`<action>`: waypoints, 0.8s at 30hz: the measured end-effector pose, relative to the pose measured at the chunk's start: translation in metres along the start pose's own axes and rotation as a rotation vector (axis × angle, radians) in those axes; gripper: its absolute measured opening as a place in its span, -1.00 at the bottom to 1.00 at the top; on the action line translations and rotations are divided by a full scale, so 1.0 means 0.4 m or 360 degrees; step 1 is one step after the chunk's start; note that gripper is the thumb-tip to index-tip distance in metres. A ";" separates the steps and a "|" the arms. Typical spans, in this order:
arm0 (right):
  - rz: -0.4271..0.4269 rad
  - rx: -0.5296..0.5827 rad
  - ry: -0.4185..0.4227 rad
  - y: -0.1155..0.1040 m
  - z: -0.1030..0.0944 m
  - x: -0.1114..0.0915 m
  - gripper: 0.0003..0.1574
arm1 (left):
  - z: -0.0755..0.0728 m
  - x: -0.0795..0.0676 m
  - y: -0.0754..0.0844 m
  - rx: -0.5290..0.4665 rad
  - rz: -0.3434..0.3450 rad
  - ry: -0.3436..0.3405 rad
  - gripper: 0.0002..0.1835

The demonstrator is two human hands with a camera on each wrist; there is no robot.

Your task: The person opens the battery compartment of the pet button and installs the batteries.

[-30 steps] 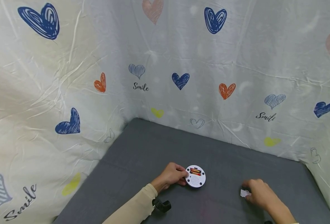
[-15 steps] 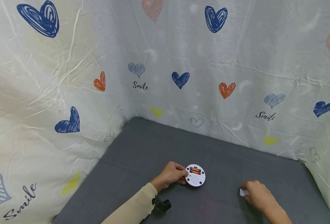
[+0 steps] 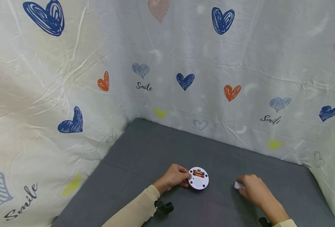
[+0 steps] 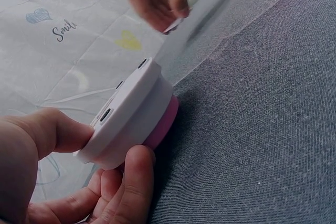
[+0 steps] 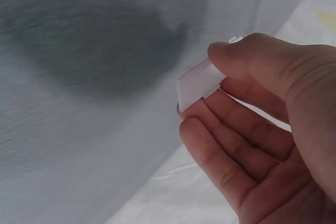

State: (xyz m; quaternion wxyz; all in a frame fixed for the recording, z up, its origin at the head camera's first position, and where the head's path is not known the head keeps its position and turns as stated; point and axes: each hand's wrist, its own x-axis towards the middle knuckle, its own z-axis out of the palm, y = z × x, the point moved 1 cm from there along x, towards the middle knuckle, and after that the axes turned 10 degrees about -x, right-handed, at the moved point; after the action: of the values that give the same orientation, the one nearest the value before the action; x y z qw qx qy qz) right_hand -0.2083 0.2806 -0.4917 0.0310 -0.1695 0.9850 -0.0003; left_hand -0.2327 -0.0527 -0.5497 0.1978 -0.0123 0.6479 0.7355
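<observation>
A round white device shows its underside, with two red-and-black batteries in an uncovered compartment, a patch of small holes and dark round feet. My left hand pinches its left edge between thumb and fingers. In the left wrist view the device is tilted, and a pink part shows on its lower side by the cloth. Off to the right, my right hand pinches a small white plastic cover above the table. The right wrist view shows this cover between thumb and fingers, with small tabs on its edge.
A grey cloth covers the table. White curtains printed with hearts and "Smile" stand along its back and sides. A black wrist strap mount sticks out beside the left wrist.
My right hand has moved left and slightly away from me, bringing the white cover nearer the device. The left hand and the device have stayed in place.
</observation>
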 end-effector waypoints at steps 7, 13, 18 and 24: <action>-0.0093 -0.0008 0.0116 -0.063 -0.039 0.045 -0.83 | 0.001 0.001 -0.001 -0.0008 -0.0011 -0.0002 -0.79; -0.0196 -0.0037 0.0271 -0.106 -0.060 0.075 -0.83 | 0.001 0.000 -0.002 -0.0009 -0.0011 -0.0011 -0.79; -0.0261 -0.0039 0.0318 -0.138 -0.074 0.096 -0.84 | 0.000 -0.002 0.000 -0.0007 -0.0009 -0.0012 -0.78; -0.0321 -0.0037 0.0324 -0.175 -0.087 0.119 -0.85 | 0.001 -0.005 0.006 0.0005 -0.0011 -0.0003 -0.77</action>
State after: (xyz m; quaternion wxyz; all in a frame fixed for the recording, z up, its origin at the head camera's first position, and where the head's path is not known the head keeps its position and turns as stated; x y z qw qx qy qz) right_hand -0.2317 0.1985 -0.4590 -0.0714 -0.2669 0.9610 -0.0092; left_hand -0.2317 -0.0531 -0.5470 0.2009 -0.0136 0.6489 0.7338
